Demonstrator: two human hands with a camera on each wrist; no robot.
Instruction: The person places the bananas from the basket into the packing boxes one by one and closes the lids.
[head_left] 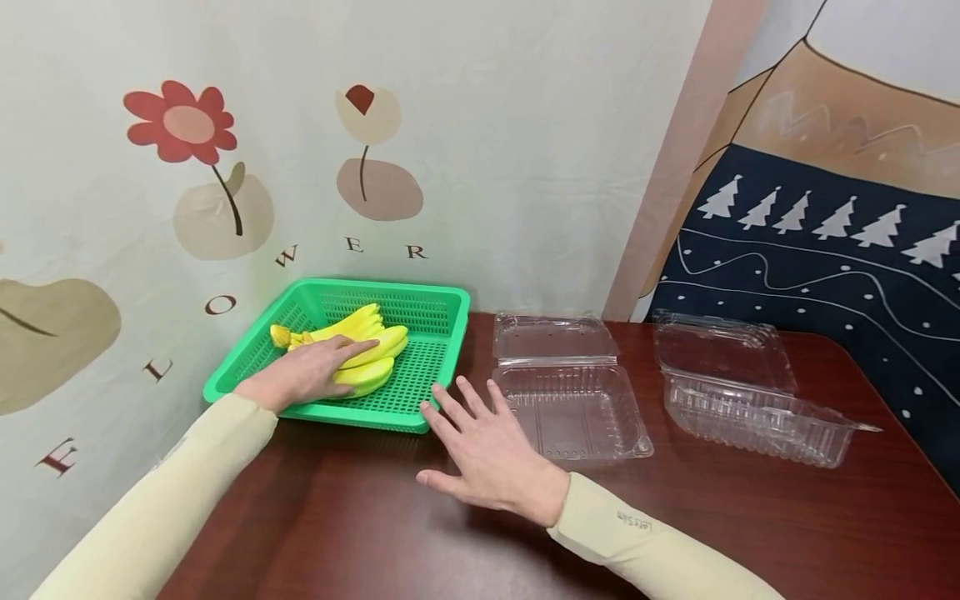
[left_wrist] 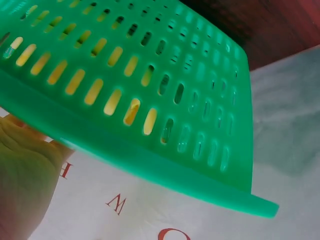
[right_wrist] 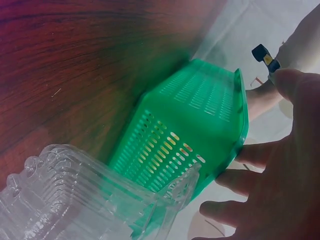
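Note:
A bunch of yellow bananas [head_left: 367, 377] lies in a green perforated basket [head_left: 423, 296]. My left hand [head_left: 311, 371] reaches over the basket's near left side and rests on the bananas, forefinger stretched across the top and thumb lower down; its other fingers are hidden. In the left wrist view, the basket wall [left_wrist: 150, 155] covers most of that hand. My right hand [head_left: 495, 454] hangs spread and empty, its fingertips by the basket's near right corner; whether they touch the rim I cannot tell. A clear plastic clamshell box [head_left: 573, 417] stands lid-up behind this hand.
A second clear clamshell box [head_left: 757, 417] stands farther right on the dark red-brown table [head_left: 360, 517], its lid folded back. Behind the table hangs a pale cloth [head_left: 517, 167] printed with flowers and letters; a dark blue tree-patterned cloth [head_left: 810, 258] is at the right.

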